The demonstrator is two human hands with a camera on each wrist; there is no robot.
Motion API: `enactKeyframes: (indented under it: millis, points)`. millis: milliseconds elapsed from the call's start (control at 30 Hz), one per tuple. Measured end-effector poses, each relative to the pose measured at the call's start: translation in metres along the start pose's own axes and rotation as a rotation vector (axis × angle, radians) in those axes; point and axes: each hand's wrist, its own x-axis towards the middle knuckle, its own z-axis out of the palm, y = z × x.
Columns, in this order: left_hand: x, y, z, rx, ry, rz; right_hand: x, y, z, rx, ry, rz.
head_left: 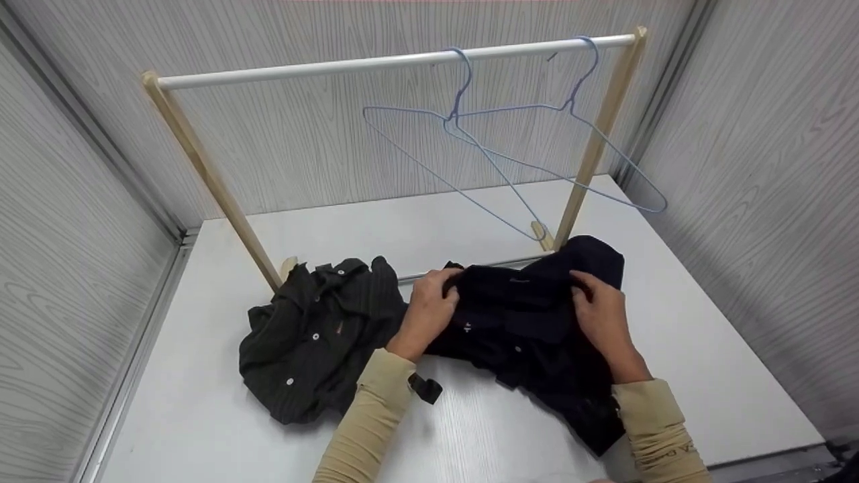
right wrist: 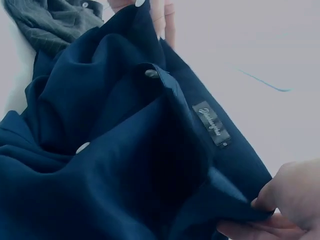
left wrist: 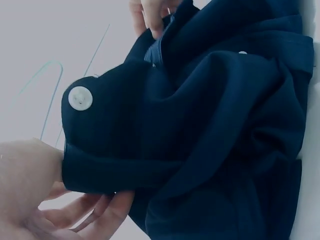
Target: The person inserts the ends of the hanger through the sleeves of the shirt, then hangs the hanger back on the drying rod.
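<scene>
A dark navy shirt [head_left: 537,322] with pale buttons is held up between both hands, its lower part draped on the white table. My left hand [head_left: 431,303] pinches the collar at one side, close to a white button [left wrist: 80,98] in the left wrist view. At the collar's other side my right hand [head_left: 600,310] grips the cloth between thumb and fingers. Between the hands the neck opening shows, with a label [right wrist: 212,124] inside it in the right wrist view. Left of the navy shirt lies a crumpled dark grey-green shirt [head_left: 315,349] with white buttons.
Behind the shirts stands a rack with a white rail [head_left: 322,67] and wooden posts [head_left: 208,178]. Two blue wire hangers [head_left: 463,87] hang from the rail's right half. The white table [head_left: 174,376] has panelled walls at the back and sides.
</scene>
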Motion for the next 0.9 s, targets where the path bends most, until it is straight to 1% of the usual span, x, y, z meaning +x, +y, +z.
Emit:
enactKeyframes:
  millis: [67,167,267,367,500,633,733,900]
  points:
    - [-0.001,-0.002,-0.003,-0.010,-0.002,0.000,0.000,-0.002,-0.005,-0.003,0.005,0.000]
    - [-0.003,-0.005,-0.010,-0.024,-0.014,-0.023,0.001,-0.005,-0.013,-0.019,0.024,-0.002]
    - [-0.004,-0.007,-0.018,-0.010,-0.029,-0.045,0.003,-0.006,-0.021,-0.036,0.045,-0.017]
    - [-0.006,-0.008,-0.024,0.022,-0.034,-0.025,0.005,-0.006,-0.027,-0.050,0.051,-0.042]
    - [-0.008,-0.005,-0.028,0.035,-0.034,0.013,0.006,-0.008,-0.032,-0.048,0.032,-0.064]
    - [-0.008,-0.002,-0.028,0.017,-0.044,0.021,0.004,-0.008,-0.032,-0.033,0.005,-0.056]
    - [-0.009,-0.003,-0.026,0.000,-0.055,0.001,0.003,-0.008,-0.031,-0.033,-0.018,-0.047]
    - [-0.011,-0.006,-0.024,-0.034,-0.062,-0.057,0.002,-0.005,-0.030,-0.029,-0.094,-0.061]
